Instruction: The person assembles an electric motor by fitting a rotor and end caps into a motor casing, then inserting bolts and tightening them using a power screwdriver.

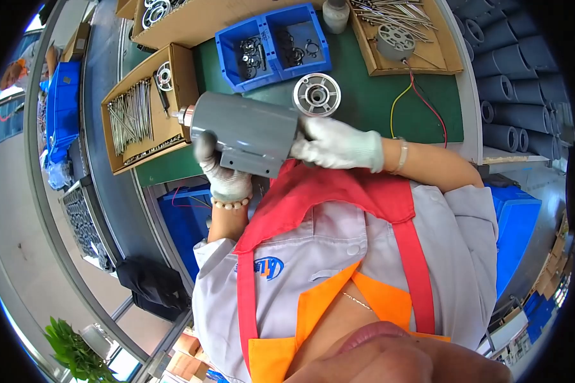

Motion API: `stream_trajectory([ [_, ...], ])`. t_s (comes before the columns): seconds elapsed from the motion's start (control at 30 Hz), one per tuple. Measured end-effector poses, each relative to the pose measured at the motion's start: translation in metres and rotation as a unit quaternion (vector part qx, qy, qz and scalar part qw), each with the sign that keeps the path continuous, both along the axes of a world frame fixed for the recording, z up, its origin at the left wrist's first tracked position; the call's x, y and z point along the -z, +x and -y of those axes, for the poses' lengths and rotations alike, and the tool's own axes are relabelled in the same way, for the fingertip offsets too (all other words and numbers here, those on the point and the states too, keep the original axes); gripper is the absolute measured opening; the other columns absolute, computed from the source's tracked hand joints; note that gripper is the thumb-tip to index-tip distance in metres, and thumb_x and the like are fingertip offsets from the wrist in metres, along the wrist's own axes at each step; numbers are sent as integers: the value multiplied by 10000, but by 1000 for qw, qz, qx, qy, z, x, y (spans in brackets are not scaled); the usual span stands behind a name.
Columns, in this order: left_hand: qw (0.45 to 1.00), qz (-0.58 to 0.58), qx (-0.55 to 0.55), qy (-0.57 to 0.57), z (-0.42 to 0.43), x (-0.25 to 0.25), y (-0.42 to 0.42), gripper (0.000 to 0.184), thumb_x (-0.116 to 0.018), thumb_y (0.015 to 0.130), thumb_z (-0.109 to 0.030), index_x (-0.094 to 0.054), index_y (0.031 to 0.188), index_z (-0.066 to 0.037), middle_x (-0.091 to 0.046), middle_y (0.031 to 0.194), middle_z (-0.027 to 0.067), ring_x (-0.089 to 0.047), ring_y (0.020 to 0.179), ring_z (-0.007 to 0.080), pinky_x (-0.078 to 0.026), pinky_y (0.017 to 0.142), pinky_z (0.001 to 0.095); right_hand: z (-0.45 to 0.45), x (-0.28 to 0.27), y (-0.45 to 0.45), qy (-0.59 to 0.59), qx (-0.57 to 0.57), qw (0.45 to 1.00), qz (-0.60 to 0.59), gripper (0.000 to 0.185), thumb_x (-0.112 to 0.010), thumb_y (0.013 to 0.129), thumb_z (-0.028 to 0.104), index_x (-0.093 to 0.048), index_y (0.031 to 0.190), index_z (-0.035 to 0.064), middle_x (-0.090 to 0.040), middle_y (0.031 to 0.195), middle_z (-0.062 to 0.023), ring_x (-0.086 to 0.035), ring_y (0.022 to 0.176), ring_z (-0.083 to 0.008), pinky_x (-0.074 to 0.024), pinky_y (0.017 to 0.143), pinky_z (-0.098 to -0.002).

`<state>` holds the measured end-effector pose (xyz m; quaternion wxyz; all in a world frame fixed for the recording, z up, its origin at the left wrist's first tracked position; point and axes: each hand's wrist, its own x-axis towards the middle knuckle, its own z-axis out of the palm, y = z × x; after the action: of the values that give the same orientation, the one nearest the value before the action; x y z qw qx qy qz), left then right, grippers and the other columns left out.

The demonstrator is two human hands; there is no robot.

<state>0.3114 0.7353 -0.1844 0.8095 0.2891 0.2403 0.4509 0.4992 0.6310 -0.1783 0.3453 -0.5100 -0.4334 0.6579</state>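
A grey cylindrical motor (243, 127) lies sideways in front of my chest, its metal shaft end pointing left. My left hand (227, 179), in a pale glove, is wrapped round its lower left side beside a small box-like part on the housing. My right hand (335, 143), also gloved, grips the motor's right end; its fingertips are partly hidden and slightly blurred. Just beyond that end, a round metal end cover (317, 94) with spokes lies on the green mat (364, 96).
A blue divided bin (271, 48) holds small rings and parts. Cardboard boxes of long metal rods stand left (128, 121) and right (396, 19); a round part with wires (395, 41) rests on the right one. Grey tubes (511, 89) are stacked at far right.
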Motion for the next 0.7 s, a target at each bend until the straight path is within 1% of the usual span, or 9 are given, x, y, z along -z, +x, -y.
stream_trajectory([
  [0.13, 998, -47, -9, -48, 3, 2, -28, 701, -722, 798, -459, -505, 1356, -93, -567, 1312, 173, -548, 1212, 337, -429, 1068, 497, 5, 16, -29, 136, 7, 989, 62, 402, -537, 943, 359, -575, 1021, -34, -648, 831, -256, -645, 792, -415, -496, 702, -462],
  [0.27, 991, -130, -36, -12, -10, -13, -50, 695, -690, 815, -525, -523, 1340, -102, -585, 1299, 108, -571, 1177, 283, -460, 1029, 456, -6, 7, -51, 188, 52, 979, 62, 511, -567, 941, 458, -581, 968, -52, -636, 791, -243, -625, 708, -374, -485, 661, -459],
  [0.3, 987, -155, -36, -19, -15, -22, -51, 696, -683, 816, -534, -525, 1340, -104, -585, 1299, 105, -569, 1178, 280, -461, 1027, 455, -9, 12, -53, 118, 7, 988, 94, 511, -565, 948, 471, -582, 962, -40, -643, 792, -218, -635, 732, -346, -485, 674, -451],
  [0.4, 991, -118, -59, 22, -52, -31, -51, 656, -706, 803, -514, -561, 1296, -108, -603, 1274, 95, -573, 1163, 280, -467, 1011, 465, 61, 10, -23, 121, 64, 984, 110, 492, -561, 970, 426, -585, 1135, -36, -669, 887, -97, -641, 737, -240, -486, 641, -419],
  [0.47, 986, -111, -107, 57, -80, -38, -57, 633, -676, 829, -503, -558, 1302, -99, -595, 1293, 100, -546, 1207, 292, -442, 1043, 488, 142, 1, 21, -80, 67, 994, -9, 487, -568, 973, 371, -529, 1282, -4, -617, 888, 33, -582, 689, -83, -448, 558, -258],
  [0.5, 980, -129, -138, 63, -96, -40, -62, 612, -675, 836, -486, -562, 1294, -98, -598, 1290, 102, -539, 1217, 294, -437, 1047, 497, 177, 39, 30, -208, 241, 927, -198, 458, -575, 969, 380, -539, 1240, 13, -551, 783, 54, -479, 584, -16, -355, 488, -198],
  [0.53, 981, -114, -155, 28, -105, -47, -57, 556, -678, 850, -436, -569, 1281, -100, -605, 1284, 103, -539, 1223, 293, -436, 1047, 496, 195, 3, 30, -131, 211, 965, -88, 396, -556, 983, 389, -551, 1146, 29, -437, 674, 85, -351, 489, -11, -272, 436, -192],
  [0.57, 982, -146, -116, 8, -95, -53, -55, 497, -672, 864, -387, -592, 1251, -86, -616, 1238, 114, -579, 1157, 258, -497, 965, 438, 202, 4, 28, -103, 247, 951, -152, 389, -542, 994, 425, -547, 1072, 44, -357, 601, 88, -281, 448, -15, -230, 410, -203],
  [0.7, 910, -279, -3, 307, -72, -30, -27, 497, -741, 802, -94, -557, 1250, 15, -642, 1149, 114, -614, 1056, 198, -482, 964, 341, 214, 25, 25, -50, 334, 893, -296, 434, -549, 986, 465, -567, 1098, 46, -297, 557, 74, -228, 423, -31, -198, 391, -213],
])
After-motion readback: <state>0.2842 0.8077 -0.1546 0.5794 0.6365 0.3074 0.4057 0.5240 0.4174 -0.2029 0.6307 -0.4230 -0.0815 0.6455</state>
